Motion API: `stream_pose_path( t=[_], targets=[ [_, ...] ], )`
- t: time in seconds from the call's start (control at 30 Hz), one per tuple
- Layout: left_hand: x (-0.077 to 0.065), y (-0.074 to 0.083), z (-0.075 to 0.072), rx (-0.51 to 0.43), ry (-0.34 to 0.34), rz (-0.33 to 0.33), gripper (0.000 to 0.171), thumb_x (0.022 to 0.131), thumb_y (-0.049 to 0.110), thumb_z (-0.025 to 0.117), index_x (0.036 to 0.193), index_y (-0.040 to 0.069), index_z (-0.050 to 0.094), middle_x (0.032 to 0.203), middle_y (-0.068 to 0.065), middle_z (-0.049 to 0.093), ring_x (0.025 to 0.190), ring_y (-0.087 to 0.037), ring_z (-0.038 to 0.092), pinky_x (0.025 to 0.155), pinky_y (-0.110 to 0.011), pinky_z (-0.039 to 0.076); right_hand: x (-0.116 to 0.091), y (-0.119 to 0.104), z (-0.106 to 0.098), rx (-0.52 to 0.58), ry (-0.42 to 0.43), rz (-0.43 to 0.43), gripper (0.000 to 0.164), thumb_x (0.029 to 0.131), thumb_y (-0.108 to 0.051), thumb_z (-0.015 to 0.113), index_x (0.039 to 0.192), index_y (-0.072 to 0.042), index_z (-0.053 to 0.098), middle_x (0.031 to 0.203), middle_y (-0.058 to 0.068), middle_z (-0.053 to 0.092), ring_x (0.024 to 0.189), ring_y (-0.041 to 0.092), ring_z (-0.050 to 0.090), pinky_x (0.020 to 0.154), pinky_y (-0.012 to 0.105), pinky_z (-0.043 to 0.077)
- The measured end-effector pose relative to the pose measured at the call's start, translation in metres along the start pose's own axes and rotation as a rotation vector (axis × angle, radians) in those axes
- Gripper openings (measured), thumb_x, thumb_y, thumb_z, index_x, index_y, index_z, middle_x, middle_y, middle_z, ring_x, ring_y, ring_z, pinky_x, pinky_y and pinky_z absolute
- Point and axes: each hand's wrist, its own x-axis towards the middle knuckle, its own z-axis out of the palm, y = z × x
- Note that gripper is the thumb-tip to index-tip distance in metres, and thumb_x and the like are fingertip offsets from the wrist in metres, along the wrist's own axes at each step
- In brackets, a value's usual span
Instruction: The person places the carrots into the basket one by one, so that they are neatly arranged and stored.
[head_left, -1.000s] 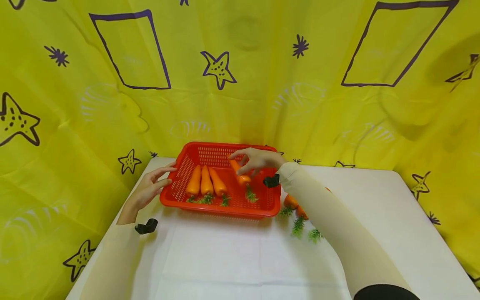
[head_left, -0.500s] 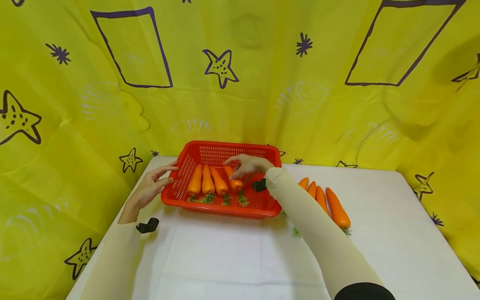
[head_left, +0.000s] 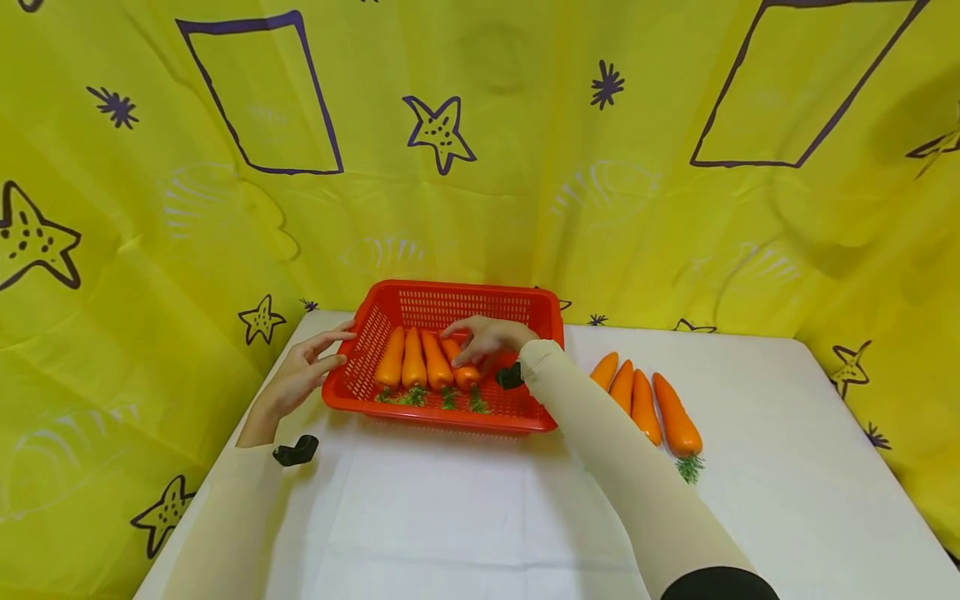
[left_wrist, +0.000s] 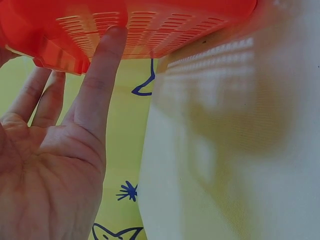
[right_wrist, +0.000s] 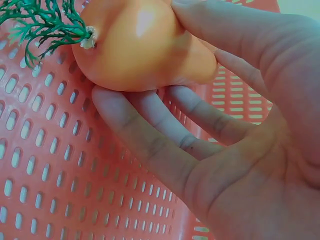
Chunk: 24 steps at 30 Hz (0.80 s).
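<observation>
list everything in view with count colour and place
Basket: 1, red, on the table
Carrots in basket: 4, orange, green tops
Carrots on table: 4 visible, orange, right of basket
Table: 1, white, beneath basket
Backdrop: 1, yellow with dark drawings, behind table
Wrist pieces: 2, black, one per wrist
Sleeves: 2, cream, on arms
Band: 1, black, right sleeve
Left hand: 1, touching basket's left side
Right hand: 1, holding basket's rightmost carrot

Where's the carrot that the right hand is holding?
In the head view, the held carrot is inside the red basket, pinched by the right hand, just to the right of three other carrots lying there.
</observation>
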Motion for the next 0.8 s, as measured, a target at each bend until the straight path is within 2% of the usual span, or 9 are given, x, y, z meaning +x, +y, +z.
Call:
stream_pose_path(
  t=[0.13, 0.4, 0.5, 0.63, 0.73, 0.8],
  targets=[
    [-0.0004, 0.0009, 0.0005, -0.014, 0.002, -0.004, 0.041, 0.104, 0.004, 0.055, 0.143, -0.006, 0.049, 0.169, -0.011, 0.025, 0.153, -0.042, 0.017, 0.094, -0.025, 0.052, 0.0002, -0.0009, 0.0007, -0.015, 0.006, 0.005, 0.066, 0.093, -0.012, 0.077, 0.153, -0.020, 0.050, 0.143, 0.019, 0.052, 0.104, 0.028, 0.061, 0.080, 0.043, 0.062],
    [-0.0007, 0.0017, 0.0009, -0.029, -0.005, 0.001, 0.040, 0.104, 0.003, 0.056, 0.143, -0.006, 0.050, 0.169, -0.012, 0.025, 0.153, -0.044, 0.017, 0.094, -0.026, 0.053, 0.0012, -0.0015, 0.0016, -0.074, 0.010, -0.011, 0.066, 0.094, -0.014, 0.077, 0.153, -0.020, 0.049, 0.137, 0.016, 0.055, 0.093, 0.024, 0.065, 0.078, 0.040, 0.062],
    [-0.0003, 0.0011, 0.0001, -0.035, -0.008, -0.002, 0.040, 0.104, 0.004, 0.056, 0.143, -0.005, 0.050, 0.169, -0.011, 0.024, 0.153, -0.043, 0.016, 0.094, -0.026, 0.053, 0.0015, -0.0021, 0.0019, -0.124, 0.021, -0.028, 0.067, 0.094, -0.016, 0.077, 0.154, -0.021, 0.047, 0.141, 0.014, 0.052, 0.096, 0.023, 0.064, 0.078, 0.036, 0.061],
    [-0.0004, 0.0013, -0.0015, -0.035, -0.006, -0.019, 0.041, 0.104, 0.003, 0.056, 0.143, -0.006, 0.049, 0.169, -0.009, 0.024, 0.153, -0.041, 0.017, 0.093, -0.028, 0.054, -0.0009, -0.0038, 0.0026, -0.222, 0.049, -0.052, 0.068, 0.094, -0.022, 0.077, 0.155, -0.022, 0.046, 0.148, 0.012, 0.047, 0.110, 0.025, 0.058, 0.091, 0.034, 0.054],
    [-0.0002, 0.0017, -0.0026, -0.027, -0.012, -0.030, 0.042, 0.104, 0.005, 0.057, 0.143, -0.005, 0.049, 0.169, -0.008, 0.024, 0.153, -0.039, 0.019, 0.093, -0.028, 0.054, -0.0033, -0.0046, 0.0032, -0.253, 0.059, -0.058, 0.069, 0.094, -0.023, 0.076, 0.155, -0.020, 0.044, 0.151, 0.012, 0.046, 0.119, 0.025, 0.056, 0.098, 0.037, 0.050],
    [0.0000, 0.0015, -0.0034, -0.023, -0.019, -0.034, 0.042, 0.104, 0.006, 0.057, 0.144, -0.005, 0.050, 0.170, -0.007, 0.024, 0.153, -0.038, 0.020, 0.094, -0.029, 0.053, -0.0047, -0.0049, 0.0030, -0.259, 0.059, -0.057, 0.068, 0.095, -0.023, 0.076, 0.155, -0.019, 0.044, 0.151, 0.011, 0.046, 0.119, 0.024, 0.056, 0.098, 0.037, 0.051]
  ],
)
